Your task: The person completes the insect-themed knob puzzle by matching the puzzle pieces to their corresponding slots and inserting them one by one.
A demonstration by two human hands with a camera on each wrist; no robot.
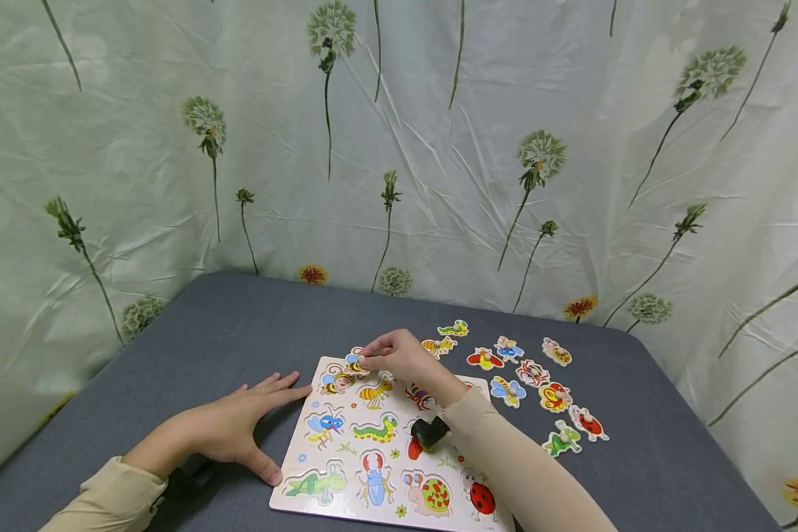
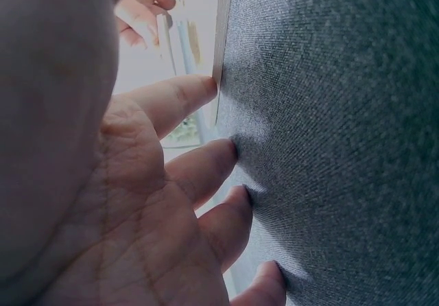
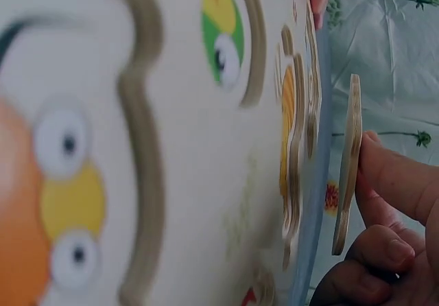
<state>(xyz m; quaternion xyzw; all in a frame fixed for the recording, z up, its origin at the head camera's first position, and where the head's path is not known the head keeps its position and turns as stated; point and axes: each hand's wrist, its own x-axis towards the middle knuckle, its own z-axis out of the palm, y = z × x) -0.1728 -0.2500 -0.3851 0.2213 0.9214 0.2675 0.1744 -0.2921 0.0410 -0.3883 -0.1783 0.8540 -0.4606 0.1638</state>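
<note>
My right hand pinches a wooden bee puzzle piece between thumb and fingers. It hangs over the far left corner of the puzzle board, overlapping the upper edge of the bee recess. Seen edge-on in the right wrist view, the bee piece is raised off the board. My left hand lies spread at the board's left side, its thumb at the near left edge and index fingertip near the far left. In the left wrist view, several fingertips of that hand rest on the dark tabletop.
Several loose knobbed insect pieces lie right of the board, among them a caterpillar, a butterfly, a ladybug and a grasshopper. A dandelion-print curtain hangs behind the dark grey table. My right forearm crosses the board's right side.
</note>
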